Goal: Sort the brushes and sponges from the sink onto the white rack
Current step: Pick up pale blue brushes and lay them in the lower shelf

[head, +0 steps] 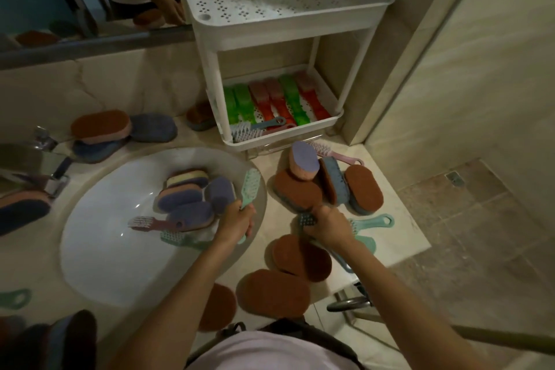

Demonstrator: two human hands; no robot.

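- The person's left hand (237,224) is curled tight round the handle of a mint-green plastic scrub brush (250,185), whose bristled oval head is raised over the right rim of the round white basin sink (105,249).
- The right hand (329,227), fingers closed, grips a dark-bristled brush with a blue handle (307,221) just above the pale marble-look counter (390,219).
- In the sink lie stacked oval foam sponges with purple tops (183,197), touching one another. Beside them are a pink-handled brush with white bristles (156,223) and a second mint-green brush (174,239).
- The two-tier white plastic rack (285,25), its trays perforated, stands on the counter against the wall behind the sink.
- Its lower tray holds a row of translucent green brushes (289,99) and red-orange brushes (279,102) lying side by side, with two small handled brushes across the front.
- Oval sponges with rough brown scouring faces (300,257) lie scattered on the counter near the right hand, some leaning on one another.
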